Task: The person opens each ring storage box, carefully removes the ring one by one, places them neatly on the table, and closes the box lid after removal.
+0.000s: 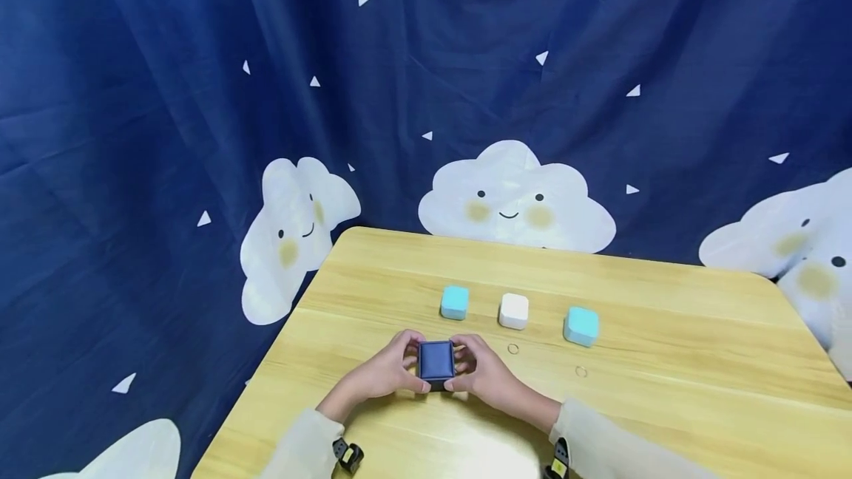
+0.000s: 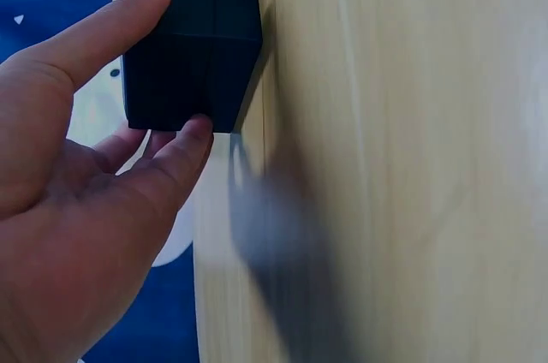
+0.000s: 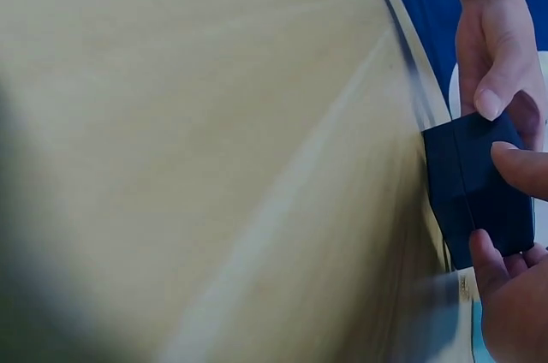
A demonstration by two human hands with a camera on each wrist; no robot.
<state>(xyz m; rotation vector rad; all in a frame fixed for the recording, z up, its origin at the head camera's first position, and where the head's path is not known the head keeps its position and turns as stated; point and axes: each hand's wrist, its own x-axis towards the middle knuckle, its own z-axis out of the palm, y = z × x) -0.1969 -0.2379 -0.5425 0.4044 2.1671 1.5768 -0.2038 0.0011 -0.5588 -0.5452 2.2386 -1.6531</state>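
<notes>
A dark blue ring box (image 1: 436, 361) with a square, rimmed top is held between both hands, close over the table. The left hand (image 1: 386, 369) grips its left side, thumb on the near face and fingers around the side. On the right side the right hand (image 1: 484, 374) holds it the same way. A thin seam runs around the box (image 3: 479, 187) in the right wrist view, and its lid is down. Just beyond the hands, a thin ring (image 1: 513, 349) lies on the wood, with another ring (image 1: 582, 372) farther right.
Behind the hands, a light blue box (image 1: 455, 303), a white box (image 1: 514, 311) and a second light blue box (image 1: 581, 327) stand in a loose row on the wooden table (image 1: 665, 331). A dark blue curtain (image 1: 466, 80) with clouds hangs past the table's back edge.
</notes>
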